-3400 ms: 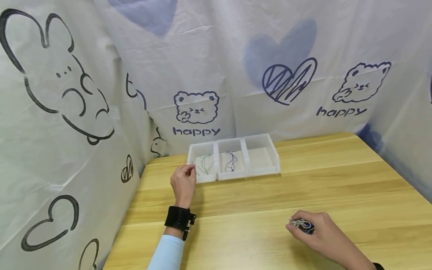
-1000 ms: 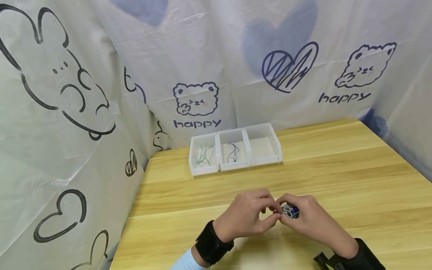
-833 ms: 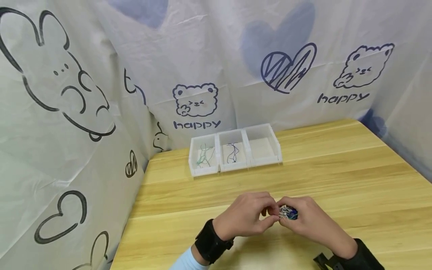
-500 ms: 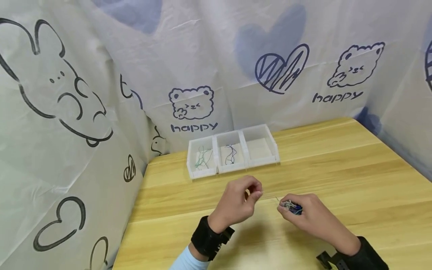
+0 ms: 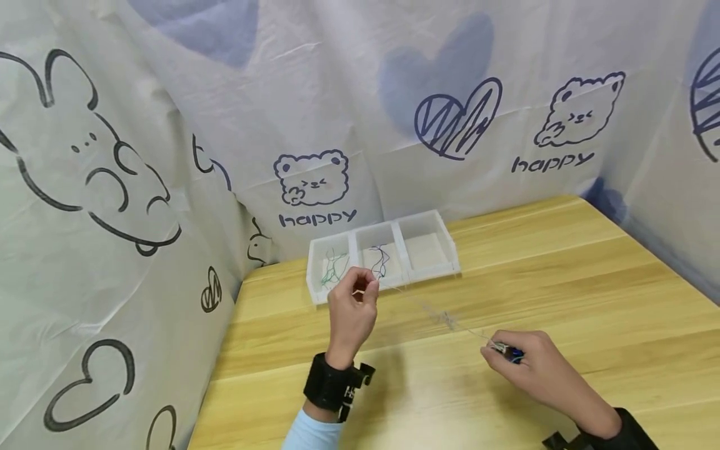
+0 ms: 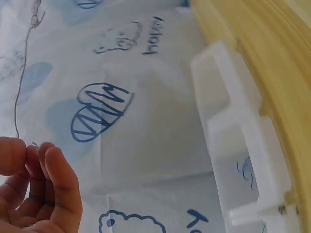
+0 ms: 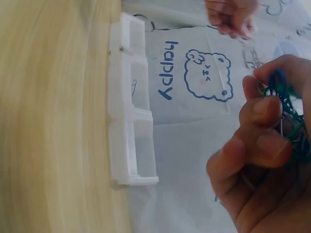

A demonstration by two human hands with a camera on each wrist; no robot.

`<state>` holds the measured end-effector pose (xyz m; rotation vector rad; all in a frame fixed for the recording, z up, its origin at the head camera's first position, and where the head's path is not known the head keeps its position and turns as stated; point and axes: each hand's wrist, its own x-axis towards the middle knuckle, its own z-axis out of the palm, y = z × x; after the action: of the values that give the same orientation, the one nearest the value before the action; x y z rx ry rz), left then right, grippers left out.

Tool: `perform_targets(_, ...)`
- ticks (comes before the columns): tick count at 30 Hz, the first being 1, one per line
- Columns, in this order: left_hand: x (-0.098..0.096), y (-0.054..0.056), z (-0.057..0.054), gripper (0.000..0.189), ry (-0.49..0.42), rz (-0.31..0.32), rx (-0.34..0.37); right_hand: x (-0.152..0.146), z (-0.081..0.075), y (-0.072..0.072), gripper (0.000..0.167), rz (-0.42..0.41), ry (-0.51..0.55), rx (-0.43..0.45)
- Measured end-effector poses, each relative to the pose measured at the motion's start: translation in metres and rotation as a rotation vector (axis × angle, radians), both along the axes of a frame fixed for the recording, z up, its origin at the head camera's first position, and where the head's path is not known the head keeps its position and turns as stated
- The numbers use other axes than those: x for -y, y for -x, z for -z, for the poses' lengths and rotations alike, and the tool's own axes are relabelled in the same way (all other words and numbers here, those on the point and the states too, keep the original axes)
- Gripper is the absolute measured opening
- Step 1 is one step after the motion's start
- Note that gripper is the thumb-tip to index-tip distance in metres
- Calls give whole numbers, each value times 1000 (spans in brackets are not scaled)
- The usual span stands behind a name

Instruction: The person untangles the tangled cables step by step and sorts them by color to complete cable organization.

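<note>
My left hand (image 5: pixel 353 312) is raised in front of the white bins and pinches the end of a thin whitish thread between thumb and fingertips. From there the thread (image 6: pixel 20 92) runs slack to the right, with a small loose tangle (image 5: pixel 447 319) partway along. Its other end leads into my right hand (image 5: pixel 542 369). Those curled fingers grip a bundle of threads (image 7: pixel 279 85) in white, blue and green, partly hidden by the palm. Green threads (image 5: pixel 334 265) lie in the left bin; dark blue threads (image 5: pixel 380 257) lie in the middle one.
Three joined white bins (image 5: pixel 430 271) stand at the back of the wooden table (image 5: pixel 562 281); the right one shows its pale bottom. A printed white cloth (image 5: pixel 360 125) hangs close behind the bins and along the left side.
After pinching at the bundle beside my right hand, my left hand has moved left and away toward the bins, drawing a whitish thread out. The right hand has shifted slightly right.
</note>
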<state>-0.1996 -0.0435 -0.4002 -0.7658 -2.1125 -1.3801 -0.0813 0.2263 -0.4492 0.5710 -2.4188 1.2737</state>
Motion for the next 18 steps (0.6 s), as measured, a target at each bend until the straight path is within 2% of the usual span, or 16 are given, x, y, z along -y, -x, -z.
perform_targets(4, 11, 8, -5, 9, 5, -56, 32, -5, 3, -2, 40, 11, 30, -32)
perform_targets(8, 27, 19, -10, 10, -99, -138, 75, -12, 3, -6, 45, -5, 69, -65)
perform_targets(11, 38, 23, -9, 13, -166, -201, 92, -24, 2, -12, 44, 9, 109, -64)
perform_targets(14, 43, 24, -7, 9, -165, -203, 93, -36, 1, -17, 42, 77, 156, -46)
perform_targets(18, 39, 26, -6, 3, -172, -144, 112, -44, 0, -18, 38, 167, 179, -31)
